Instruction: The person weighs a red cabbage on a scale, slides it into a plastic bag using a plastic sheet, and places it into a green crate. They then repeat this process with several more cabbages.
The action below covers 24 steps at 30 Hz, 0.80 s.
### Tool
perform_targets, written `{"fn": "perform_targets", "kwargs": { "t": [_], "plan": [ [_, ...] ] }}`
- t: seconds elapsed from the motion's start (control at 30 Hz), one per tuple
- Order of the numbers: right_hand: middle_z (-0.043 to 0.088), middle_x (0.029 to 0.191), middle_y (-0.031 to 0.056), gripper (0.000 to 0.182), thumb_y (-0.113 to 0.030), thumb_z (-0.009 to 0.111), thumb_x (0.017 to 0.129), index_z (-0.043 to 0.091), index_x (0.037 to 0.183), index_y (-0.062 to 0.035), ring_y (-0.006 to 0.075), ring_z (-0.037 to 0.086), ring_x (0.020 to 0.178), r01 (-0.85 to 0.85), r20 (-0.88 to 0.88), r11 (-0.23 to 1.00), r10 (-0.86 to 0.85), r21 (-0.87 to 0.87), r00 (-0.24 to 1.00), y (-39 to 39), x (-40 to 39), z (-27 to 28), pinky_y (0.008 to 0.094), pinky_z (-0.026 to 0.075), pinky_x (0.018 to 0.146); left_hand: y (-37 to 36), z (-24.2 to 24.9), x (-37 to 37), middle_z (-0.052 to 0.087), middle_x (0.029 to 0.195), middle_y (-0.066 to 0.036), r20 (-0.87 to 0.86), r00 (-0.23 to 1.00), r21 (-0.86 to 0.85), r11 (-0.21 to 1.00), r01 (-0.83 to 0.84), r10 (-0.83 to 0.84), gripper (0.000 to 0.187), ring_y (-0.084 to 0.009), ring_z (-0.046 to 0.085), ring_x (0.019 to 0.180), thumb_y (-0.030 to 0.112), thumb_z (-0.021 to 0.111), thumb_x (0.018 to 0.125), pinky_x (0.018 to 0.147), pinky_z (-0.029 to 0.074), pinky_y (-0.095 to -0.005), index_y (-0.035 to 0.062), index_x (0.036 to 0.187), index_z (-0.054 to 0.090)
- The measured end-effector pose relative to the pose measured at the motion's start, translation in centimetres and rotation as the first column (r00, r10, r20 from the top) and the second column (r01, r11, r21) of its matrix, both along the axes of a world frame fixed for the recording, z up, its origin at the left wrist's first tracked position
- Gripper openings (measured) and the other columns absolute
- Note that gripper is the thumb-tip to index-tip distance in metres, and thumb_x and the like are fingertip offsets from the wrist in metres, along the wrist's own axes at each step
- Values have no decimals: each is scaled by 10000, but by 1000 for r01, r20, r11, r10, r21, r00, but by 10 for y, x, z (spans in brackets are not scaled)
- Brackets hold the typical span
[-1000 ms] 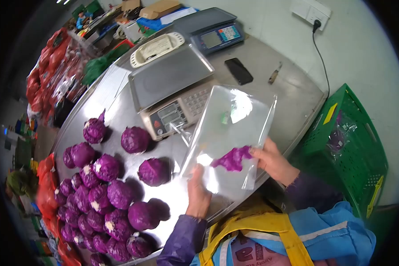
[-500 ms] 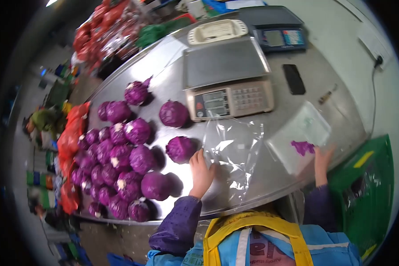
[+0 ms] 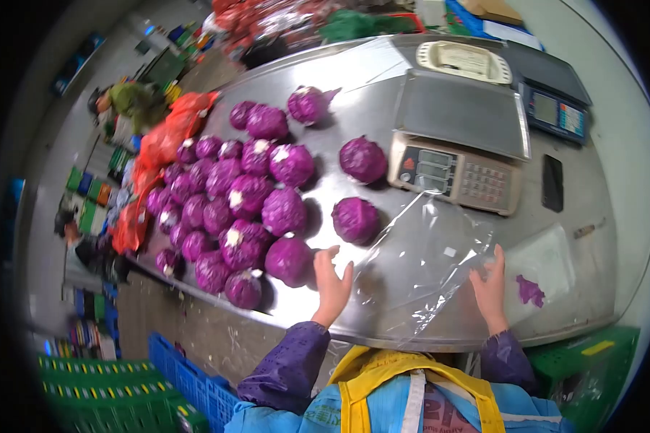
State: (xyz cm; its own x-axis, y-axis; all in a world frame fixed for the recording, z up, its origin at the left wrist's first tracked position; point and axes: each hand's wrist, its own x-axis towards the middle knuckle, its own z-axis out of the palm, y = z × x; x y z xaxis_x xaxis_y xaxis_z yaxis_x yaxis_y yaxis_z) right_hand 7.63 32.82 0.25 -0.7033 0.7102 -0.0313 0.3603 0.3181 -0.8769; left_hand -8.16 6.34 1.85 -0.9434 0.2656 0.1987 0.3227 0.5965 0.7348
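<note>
A sheet of clear plastic film (image 3: pixel 419 267) lies spread on the steel table (image 3: pixel 368 115) in front of me. My left hand (image 3: pixel 332 285) rests flat on its left edge, fingers apart. My right hand (image 3: pixel 490 289) presses the film's right edge. A purple cabbage (image 3: pixel 355 219) sits just beyond the film's left corner, another (image 3: pixel 289 258) just left of my left hand. A torn purple leaf scrap (image 3: pixel 530 291) lies on a stack of film sheets (image 3: pixel 556 270) right of my right hand.
A heap of several purple cabbages (image 3: pixel 231 195) fills the table's left half. A weighing scale (image 3: pixel 461 144) stands behind the film, a second scale (image 3: pixel 552 101) and a phone (image 3: pixel 552 182) further right. Green crate (image 3: pixel 585 361) at lower right, blue crates (image 3: pixel 188 375) below the table.
My right hand left the stack with the leaf scrap and came onto the film's right edge. The film now lies spread flat between both hands. My view swung left.
</note>
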Motion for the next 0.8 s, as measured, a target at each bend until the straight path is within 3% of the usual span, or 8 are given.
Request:
{"fn": "perform_targets", "kwargs": {
  "t": [0.1,0.23,0.3,0.4,0.53,0.63,0.7,0.8],
  "plan": [
    [448,1223,192,693,-72,631,728,285,1326,-21,298,493,1028,-151,46,986,155,-68,987,1,-25,-35,373,422,855,-27,1,30,465,1048,-154,46,999,13,1000,27,-28,410,-291,461,1004,52,608,759,793,429,-355,-17,1127,439],
    [456,1202,208,673,-95,647,717,324,1303,-16,310,511,992,-362,76,930,366,-62,927,-10,-53,-29,370,444,806,-79,1,34,400,1158,-146,149,923,156,914,-376,354,519,-232,434,1080,107,619,790,844,419,-353,9,1216,338],
    [420,1239,214,620,-91,641,717,359,1260,10,342,480,1047,-332,244,938,346,-96,906,-11,-58,-4,387,404,865,-105,8,14,305,1281,-187,295,841,140,850,-507,453,693,-272,399,1131,228,647,801,902,396,-379,15,1312,230],
    [364,1277,201,566,-70,633,709,389,1212,19,360,409,1145,-137,135,924,94,357,986,1,-51,-3,400,347,942,-116,21,-29,155,1410,-226,733,646,364,681,-635,212,967,-313,287,1254,443,666,754,981,326,-394,32,1390,65],
    [400,1239,179,507,-24,615,694,429,1164,21,359,386,1177,110,-72,829,-84,548,994,-14,-51,27,388,327,973,-112,0,-68,342,1298,-197,734,673,478,632,-611,96,918,-296,411,1157,332,735,711,894,403,-450,91,1377,149],
    [440,1219,156,471,-6,616,683,467,1129,5,304,461,1114,-79,-130,903,147,423,981,-48,-59,50,365,384,918,-123,-11,-72,424,1205,-126,777,626,436,663,-608,63,715,-269,467,1077,289,718,728,751,464,-486,151,1293,304],
    [470,1202,127,456,-27,631,684,499,1120,-38,228,522,1033,-247,-73,969,246,-6,967,-86,-73,67,330,434,846,-133,-23,-69,432,1189,-112,745,666,565,569,-598,-41,635,-266,478,1062,267,687,755,728,479,-482,170,1271,331],
    [473,1212,94,504,-83,672,682,502,1156,-87,168,549,973,-400,-137,909,384,-119,913,-122,-89,58,327,461,794,-148,-28,-60,438,1223,-84,732,640,663,456,-593,-233,549,-293,487,1086,330,622,793,824,460,-513,208,1266,370]
  ]
}}
